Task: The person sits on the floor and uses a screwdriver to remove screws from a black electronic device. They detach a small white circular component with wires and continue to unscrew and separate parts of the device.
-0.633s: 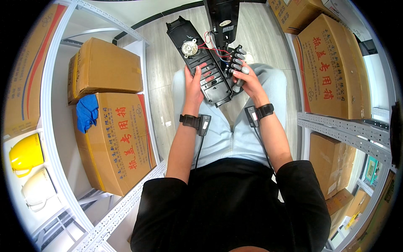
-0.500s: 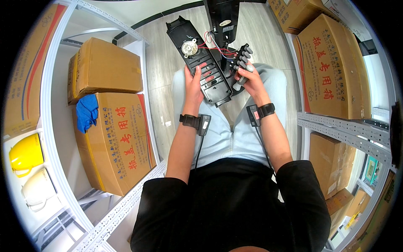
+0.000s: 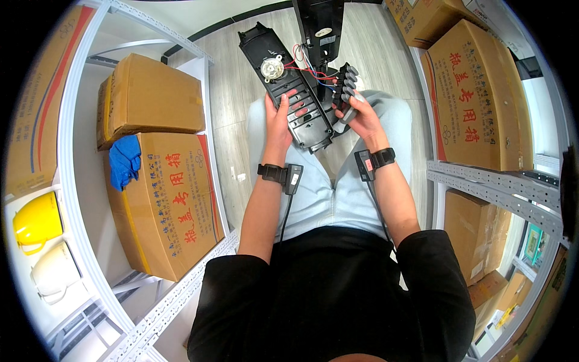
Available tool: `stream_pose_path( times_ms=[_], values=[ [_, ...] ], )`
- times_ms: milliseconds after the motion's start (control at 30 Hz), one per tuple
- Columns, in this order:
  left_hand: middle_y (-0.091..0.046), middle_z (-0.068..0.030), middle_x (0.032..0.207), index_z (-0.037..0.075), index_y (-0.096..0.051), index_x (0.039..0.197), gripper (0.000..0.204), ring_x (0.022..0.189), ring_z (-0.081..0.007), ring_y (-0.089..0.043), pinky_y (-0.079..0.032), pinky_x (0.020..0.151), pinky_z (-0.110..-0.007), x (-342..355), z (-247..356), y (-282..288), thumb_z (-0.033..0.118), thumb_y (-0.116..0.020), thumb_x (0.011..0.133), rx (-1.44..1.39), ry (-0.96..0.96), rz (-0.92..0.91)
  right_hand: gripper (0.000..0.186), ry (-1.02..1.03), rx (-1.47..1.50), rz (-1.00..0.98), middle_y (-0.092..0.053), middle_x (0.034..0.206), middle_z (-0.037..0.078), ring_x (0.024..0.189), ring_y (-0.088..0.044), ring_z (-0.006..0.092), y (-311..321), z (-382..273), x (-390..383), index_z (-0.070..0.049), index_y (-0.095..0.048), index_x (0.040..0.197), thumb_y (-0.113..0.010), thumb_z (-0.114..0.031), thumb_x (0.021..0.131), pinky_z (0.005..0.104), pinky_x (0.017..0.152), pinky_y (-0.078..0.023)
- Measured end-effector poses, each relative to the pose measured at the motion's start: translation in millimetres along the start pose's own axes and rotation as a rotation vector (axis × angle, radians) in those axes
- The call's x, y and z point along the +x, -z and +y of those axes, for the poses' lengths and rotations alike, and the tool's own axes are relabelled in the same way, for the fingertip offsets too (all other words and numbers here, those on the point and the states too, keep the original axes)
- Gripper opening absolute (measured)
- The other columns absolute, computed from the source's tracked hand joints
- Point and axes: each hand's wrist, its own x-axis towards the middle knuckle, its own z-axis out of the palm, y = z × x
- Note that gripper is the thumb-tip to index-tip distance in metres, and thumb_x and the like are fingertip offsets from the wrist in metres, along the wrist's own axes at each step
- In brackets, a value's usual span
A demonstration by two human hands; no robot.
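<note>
My left hand (image 3: 278,120) grips the near left side of a long black plastic housing panel (image 3: 310,130), with fingertips showing through its slots. A round whitish part (image 3: 272,69) is fixed inside the panel. My right hand (image 3: 365,120) is closed on a black push-button switch block with grey keys (image 3: 345,84), held just right of the panel. Red, white and blue wires (image 3: 312,72) run between the panel, the block and a tall black stand (image 3: 319,30) beyond them. The underside of the panel and part of the block behind my fingers are hidden.
Cardboard boxes (image 3: 172,205) fill white metal shelving on the left, with a blue cloth (image 3: 125,161) hanging over one. Yellow (image 3: 39,220) and cream (image 3: 55,270) mugs sit at far left. More boxes (image 3: 476,96) stand on the right shelving. Wood-look floor (image 3: 229,148) lies below.
My right hand has turned the switch block to a steeper angle and shifted it slightly left, its keys now facing right. My left hand and the panel have stayed in place.
</note>
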Motion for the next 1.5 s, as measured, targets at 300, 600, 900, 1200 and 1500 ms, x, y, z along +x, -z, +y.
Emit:
stream_pose_path(
  times_ms=[300, 600, 900, 1200, 1500],
  values=[
    [-0.055, -0.0145, 0.122, 0.011, -0.031, 0.136, 0.042, 0.096, -0.0239, -0.062, -0.057, 0.077, -0.038, -0.9, 1.3, -0.6, 0.023, -0.049, 0.100, 0.006, 0.001, -0.001, 0.046, 0.088, -0.102, 0.084, -0.058, 0.099, 0.000, 0.082, -0.054, 0.0099, -7.6, -2.7, 0.8, -0.009, -0.049, 0.130, -0.064, -0.010, 0.087, 0.0278, 0.066, -0.047],
    [-0.055, -0.0140, 0.121, 0.011, -0.031, 0.137, 0.041, 0.096, -0.0233, -0.062, -0.057, 0.076, -0.037, 0.1, 1.9, -0.8, 0.021, -0.048, 0.100, 0.021, 0.000, 0.001, 0.042, 0.013, -0.121, 0.100, -0.057, 0.107, 0.001, 0.091, -0.057, 0.0110, -14.4, 1.1, 0.8, -0.011, -0.047, 0.131, -0.061, -0.017, 0.092, 0.0279, 0.068, -0.049],
    [-0.055, -0.0136, 0.122, 0.012, -0.030, 0.138, 0.042, 0.095, -0.0231, -0.062, -0.057, 0.076, -0.038, 0.6, 0.3, -0.7, 0.021, -0.048, 0.100, 0.018, 0.014, 0.002, 0.034, -0.006, -0.189, 0.155, -0.060, 0.106, 0.001, 0.089, -0.060, 0.0116, -6.1, 3.1, 3.1, -0.011, -0.051, 0.125, -0.055, -0.030, 0.096, 0.0253, 0.066, -0.048],
    [-0.055, -0.0143, 0.122, 0.012, -0.030, 0.138, 0.044, 0.096, -0.0236, -0.062, -0.058, 0.076, -0.038, 2.4, -2.8, 2.5, 0.022, -0.048, 0.100, 0.002, 0.002, -0.015, 0.024, -0.014, -0.234, 0.260, -0.064, 0.093, 0.001, 0.080, -0.062, 0.0106, -6.2, -0.7, 5.1, -0.009, -0.061, 0.107, -0.058, -0.029, 0.095, 0.0246, 0.062, -0.048],
    [-0.056, -0.0144, 0.122, 0.011, -0.030, 0.138, 0.043, 0.096, -0.0238, -0.062, -0.058, 0.076, -0.038, 3.0, -2.7, 1.8, 0.021, -0.048, 0.100, 0.004, 0.008, -0.006, 0.040, 0.034, -0.186, 0.190, -0.060, 0.100, 0.001, 0.082, -0.057, 0.0108, -1.1, 3.2, 5.2, -0.004, -0.054, 0.125, -0.053, -0.032, 0.097, 0.0265, 0.065, -0.048]
  ],
)
